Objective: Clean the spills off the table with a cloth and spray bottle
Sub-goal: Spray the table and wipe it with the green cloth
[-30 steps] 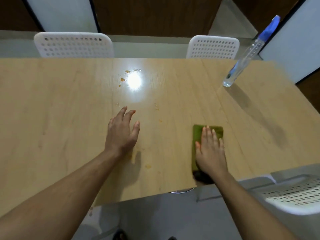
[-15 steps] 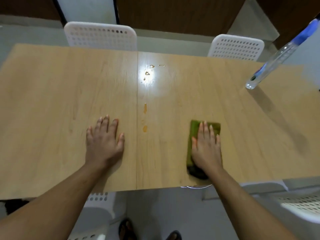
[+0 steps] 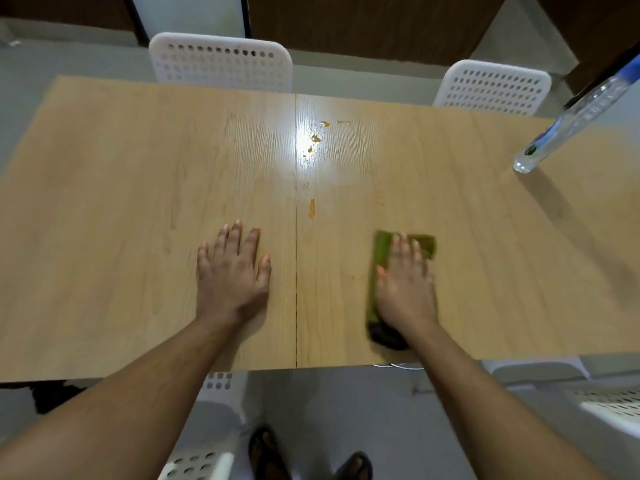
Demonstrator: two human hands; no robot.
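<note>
Green cloth (image 3: 384, 251) being pressed flat under right hand (image 3: 405, 289), fingers straight; left hand (image 3: 232, 275) lying open on wooden table (image 3: 104, 202), orange spills (image 3: 311, 207) between, spray bottle (image 3: 568, 123) far right.

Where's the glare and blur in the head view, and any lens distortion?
Head view: ceiling-light glare washes the table mid-seam, over the far orange spills; motion blur smears the right hand and green cloth; the left hand is sharp; wide-angle distortion tilts the spray bottle and bows the table edges.
</note>
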